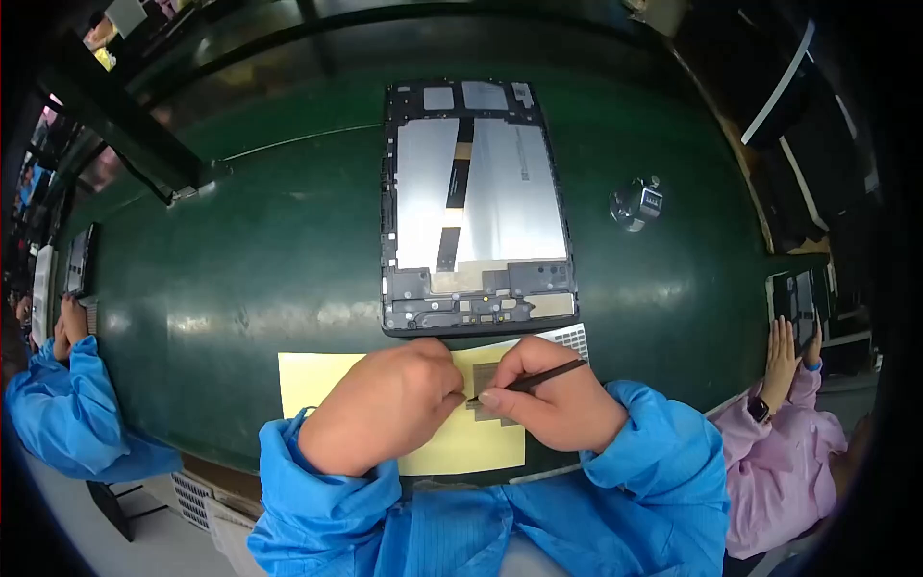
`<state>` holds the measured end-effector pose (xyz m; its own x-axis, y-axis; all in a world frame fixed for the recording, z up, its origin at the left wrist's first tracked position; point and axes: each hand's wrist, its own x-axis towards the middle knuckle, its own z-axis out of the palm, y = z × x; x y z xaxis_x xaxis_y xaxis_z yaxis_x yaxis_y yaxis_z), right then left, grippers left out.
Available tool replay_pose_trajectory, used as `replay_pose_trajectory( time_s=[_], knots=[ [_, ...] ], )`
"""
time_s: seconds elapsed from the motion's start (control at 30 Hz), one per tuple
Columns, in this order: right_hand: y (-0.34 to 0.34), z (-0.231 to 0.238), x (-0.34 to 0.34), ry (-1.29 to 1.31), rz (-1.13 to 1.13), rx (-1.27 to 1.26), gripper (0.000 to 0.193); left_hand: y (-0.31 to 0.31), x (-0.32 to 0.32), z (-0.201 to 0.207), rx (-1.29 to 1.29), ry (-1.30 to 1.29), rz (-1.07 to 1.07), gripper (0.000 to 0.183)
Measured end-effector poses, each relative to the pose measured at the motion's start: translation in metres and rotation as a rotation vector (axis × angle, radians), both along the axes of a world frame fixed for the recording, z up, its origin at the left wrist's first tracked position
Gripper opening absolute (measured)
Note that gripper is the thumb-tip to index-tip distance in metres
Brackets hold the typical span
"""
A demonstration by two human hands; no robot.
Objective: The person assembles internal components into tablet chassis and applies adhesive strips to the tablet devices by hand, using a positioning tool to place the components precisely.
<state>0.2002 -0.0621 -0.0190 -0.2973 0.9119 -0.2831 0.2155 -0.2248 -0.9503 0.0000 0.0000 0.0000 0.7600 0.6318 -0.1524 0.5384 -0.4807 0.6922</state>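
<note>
"Does anything here hold something else?"

"The black frame (387, 183), in mid-bench and reaching toward the far edge of the green bench (269, 240), carries a silver panel (519, 202) crossed lengthwise by a dark strip (457, 188). Under the near edge, toward the left, is a pale slotted object (190, 500); I can't tell whether it's a bin."

"And the hands?"

"The right hand (562, 399) is pinched around a thin dark tool (553, 373), tip down over the yellow sheet (476, 452) at the bench's near edge. The left hand (399, 394) is curled, fingertips gathered beside that tip; whether they grip anything, I can't tell."

"What's covered?"

"Much of the sheet's middle. A grey patch (484, 377) on it shows only partly between the hands, and the right hand overlaps a pale gridded strip (570, 338). The shiny rounded gadget (636, 204) right of the frame is too small to read."

"Room to move?"

"The frame's near end sits just beyond the knuckles, and blue sleeves (663, 433) crowd the near edge. Broad green stretches flank the frame, out to co-workers' hands (784, 356) at the right and left edges."
</note>
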Motion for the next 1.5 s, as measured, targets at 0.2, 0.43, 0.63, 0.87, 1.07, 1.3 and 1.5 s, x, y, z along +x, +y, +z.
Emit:
replay_pose_trajectory(
  time_s=[0.2, 0.43, 0.63, 0.87, 1.07, 1.3, 1.5],
  knots=[
    [0.0, 0.006, 0.004, 0.193, -0.149, 0.172, 0.017, -0.001, 0.0, 0.0, -0.023, -0.013, 0.018, 0.009],
    [0.052, 0.037, 0.001, 0.202, -0.224, 0.206, 0.014, -0.001, -0.002, 0.0, 0.008, 0.014, -0.004, 0.01],
    [0.056, 0.035, 0.002, 0.076, -0.139, 0.293, 0.014, 0.0, -0.001, -0.002, 0.013, -0.008, -0.008, 0.011],
    [0.052, 0.035, -0.001, 0.079, -0.157, 0.236, 0.013, -0.001, -0.001, -0.001, 0.017, -0.003, -0.01, 0.01],
    [0.047, 0.029, 0.002, 0.013, -0.054, 0.434, 0.015, -0.001, -0.001, -0.001, 0.003, 0.02, -0.002, 0.009],
    [0.0, 0.014, 0.009, 0.06, 0.028, 0.219, 0.013, -0.001, -0.001, -0.002, 0.041, -0.03, -0.01, 0.009],
    [0.001, -0.001, 0.005, 0.072, -0.049, 0.004, 0.016, 0.0, -0.002, -0.003, 0.002, -0.008, -0.01, 0.008]
  ],
)
